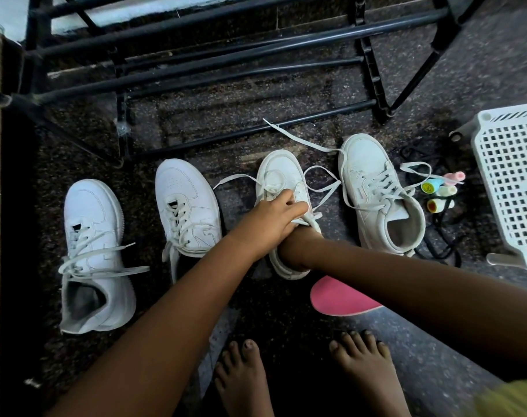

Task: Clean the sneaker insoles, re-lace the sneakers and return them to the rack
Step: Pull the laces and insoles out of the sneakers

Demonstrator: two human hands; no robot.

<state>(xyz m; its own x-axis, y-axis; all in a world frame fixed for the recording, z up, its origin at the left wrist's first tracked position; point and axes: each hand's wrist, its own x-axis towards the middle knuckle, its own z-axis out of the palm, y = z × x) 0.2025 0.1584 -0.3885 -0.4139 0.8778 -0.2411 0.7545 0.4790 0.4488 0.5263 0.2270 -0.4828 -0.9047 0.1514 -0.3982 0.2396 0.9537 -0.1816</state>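
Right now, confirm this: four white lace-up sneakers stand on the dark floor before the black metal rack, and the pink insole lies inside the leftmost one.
One error. The head view shows the pink insole lying on the floor behind the third sneaker, which the left hand grips, not inside the leftmost sneaker. The four white lace-up sneakers do stand before the black metal rack.

Speckled floor point(436, 353) — four sneakers point(190, 206), pink insole point(340, 299)

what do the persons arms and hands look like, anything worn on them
Both are bare: the left arm and right arm show no sleeves, and no watch, bracelet or glove. The left hand shows no ring. The right hand is hidden. A scrap of yellow-green cloth shows by the right arm.
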